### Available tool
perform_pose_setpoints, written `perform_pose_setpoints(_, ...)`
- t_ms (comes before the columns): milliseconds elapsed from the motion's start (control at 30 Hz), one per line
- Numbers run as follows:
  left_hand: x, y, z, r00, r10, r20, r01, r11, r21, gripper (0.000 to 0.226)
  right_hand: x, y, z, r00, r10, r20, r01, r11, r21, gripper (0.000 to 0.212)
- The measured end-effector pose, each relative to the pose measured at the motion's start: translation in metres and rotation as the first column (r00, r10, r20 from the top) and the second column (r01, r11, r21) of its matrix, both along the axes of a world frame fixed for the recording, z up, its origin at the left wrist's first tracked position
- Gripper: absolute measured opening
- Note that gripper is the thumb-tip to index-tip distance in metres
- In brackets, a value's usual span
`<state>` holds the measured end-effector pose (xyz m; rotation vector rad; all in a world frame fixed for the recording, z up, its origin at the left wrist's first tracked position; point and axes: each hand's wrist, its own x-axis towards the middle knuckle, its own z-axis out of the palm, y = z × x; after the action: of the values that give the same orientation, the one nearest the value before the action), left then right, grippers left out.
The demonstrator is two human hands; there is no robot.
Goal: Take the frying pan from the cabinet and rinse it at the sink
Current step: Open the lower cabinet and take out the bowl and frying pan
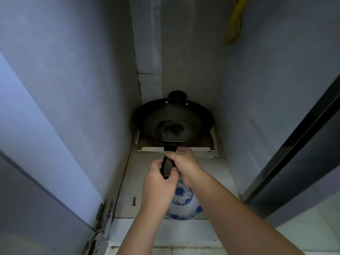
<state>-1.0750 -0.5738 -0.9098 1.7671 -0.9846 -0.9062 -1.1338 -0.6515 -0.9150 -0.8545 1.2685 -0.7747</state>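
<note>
A black frying pan (173,122) sits deep inside the open cabinet, on a flat white box (202,150). Dark residue marks the pan's bottom. Its black handle (168,163) points toward me. My left hand (159,183) grips the near end of the handle. My right hand (184,161) grips the handle further up, closer to the pan. Both forearms reach in from the bottom of the view.
A blue-and-white bowl (184,205) lies upside down on the cabinet floor under my hands. The cabinet door (46,162) stands open at left, with a hinge (104,214) low down. A yellow hose (233,24) hangs at the upper right. A dark panel (294,172) frames the right side.
</note>
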Motion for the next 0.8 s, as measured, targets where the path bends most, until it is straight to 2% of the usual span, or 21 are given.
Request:
perform_pose_setpoints(33, 0.0, -0.001, -0.001, 0.999, -0.007, -0.05, 0.007, 1.0, 0.004, 0.031, 0.002, -0.002, -0.001, 1.0, -0.001, 0.003, 0.001, 0.999, 0.037, 0.023)
perform_pose_setpoints(133, 0.001, -0.002, -0.001, 0.981, -0.025, -0.191, 0.026, 1.0, 0.005, 0.034, 0.007, -0.01, -0.002, 1.0, 0.01, 0.016, -0.012, 0.99, 0.141, 0.022)
perform_pose_setpoints(300, 0.003, -0.007, 0.002, 0.898, 0.003, -0.44, 0.026, 0.998, 0.061, 0.046, 0.014, -0.021, 0.0, 0.999, 0.046, 0.001, -0.045, 0.964, 0.261, 0.017)
perform_pose_setpoints(433, 0.004, -0.009, 0.001, 0.917, -0.029, -0.398, 0.056, 0.997, 0.058, 0.041, 0.017, -0.023, 0.0, 0.997, 0.072, -0.043, -0.058, 0.963, 0.264, 0.026)
perform_pose_setpoints(567, 0.004, -0.008, -0.002, 0.918, -0.038, -0.395, 0.04, 0.999, -0.002, 0.037, 0.022, -0.023, 0.003, 0.975, 0.135, -0.174, -0.092, 0.968, 0.234, 0.033)
perform_pose_setpoints(700, 0.004, -0.004, -0.008, 0.92, -0.012, -0.392, 0.003, 1.0, -0.024, 0.04, 0.025, -0.016, 0.005, 0.942, 0.134, -0.308, -0.101, 0.988, 0.12, 0.024)
perform_pose_setpoints(800, -0.003, 0.0, -0.012, 0.934, -0.004, -0.359, -0.012, 0.999, -0.042, 0.04, 0.019, -0.007, 0.009, 0.936, 0.141, -0.322, -0.131, 0.99, 0.054, 0.022)
